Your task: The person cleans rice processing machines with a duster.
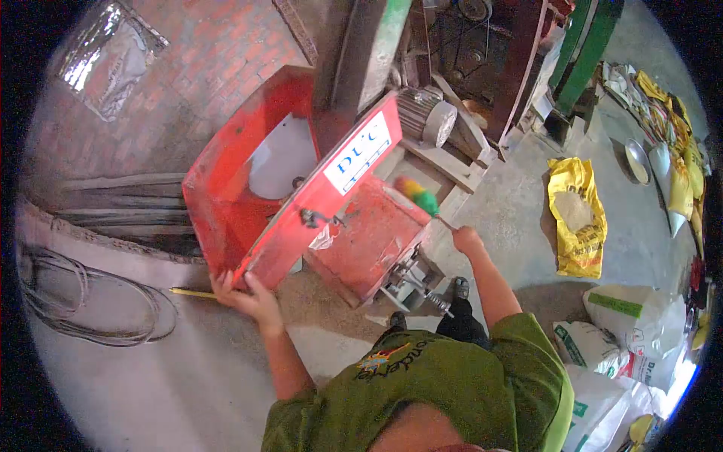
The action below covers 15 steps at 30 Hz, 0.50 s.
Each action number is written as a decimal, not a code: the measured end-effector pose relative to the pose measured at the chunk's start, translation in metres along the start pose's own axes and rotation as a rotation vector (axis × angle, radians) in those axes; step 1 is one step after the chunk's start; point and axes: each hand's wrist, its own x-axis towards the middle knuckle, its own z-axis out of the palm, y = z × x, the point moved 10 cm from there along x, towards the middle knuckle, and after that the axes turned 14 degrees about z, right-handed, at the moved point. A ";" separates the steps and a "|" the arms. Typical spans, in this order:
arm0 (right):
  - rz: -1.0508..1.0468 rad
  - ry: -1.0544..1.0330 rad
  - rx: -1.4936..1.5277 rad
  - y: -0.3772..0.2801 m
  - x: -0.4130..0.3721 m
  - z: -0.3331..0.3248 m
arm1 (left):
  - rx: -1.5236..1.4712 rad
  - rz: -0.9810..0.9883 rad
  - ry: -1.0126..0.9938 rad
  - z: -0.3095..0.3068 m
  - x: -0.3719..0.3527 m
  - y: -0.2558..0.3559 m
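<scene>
My left hand (247, 297) grips the lower edge of a red metal panel (331, 188) that bears a white label with blue lettering. Behind the panel, a red housing (218, 181) stands open, with a pale rounded plate (282, 158) inside. My right hand (468, 240) is closed round the thin handle of a duster (423, 199) with a yellow, red and green head. The duster head is just right of the panel, over the red machine body (369, 241). A spring mechanism (422, 290) sits at its lower end.
An electric motor (425, 117) on a frame stands behind the machine. A yellow sack (578, 218) lies on the floor at right, with white sacks (617, 331) nearer me. Coiled cable (90, 309) lies at left. My feet are close to the machine.
</scene>
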 end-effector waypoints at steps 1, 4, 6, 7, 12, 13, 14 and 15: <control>-0.008 -0.004 0.006 0.008 0.008 0.004 | 0.117 -0.128 0.005 -0.001 -0.006 -0.014; 0.096 -0.021 0.620 0.004 -0.030 -0.078 | 0.266 -0.149 -0.002 -0.003 0.026 0.000; 0.018 -0.036 0.503 0.010 -0.004 -0.068 | 0.229 -0.108 -0.039 0.011 0.061 0.023; -0.054 -0.038 0.367 0.010 0.010 -0.056 | 0.245 -0.092 -0.053 0.022 0.070 0.033; 0.035 -0.067 0.271 0.025 0.075 -0.041 | 0.630 -0.076 -0.225 0.059 0.067 0.037; -0.032 -0.033 0.317 0.013 0.081 -0.042 | 0.641 -0.067 -0.232 0.062 0.067 0.036; -0.098 0.003 0.360 0.001 0.081 -0.051 | 0.597 -0.057 -0.184 0.061 0.068 0.040; -0.106 -0.009 0.363 -0.004 0.078 -0.051 | 0.554 -0.049 -0.137 0.057 0.068 0.043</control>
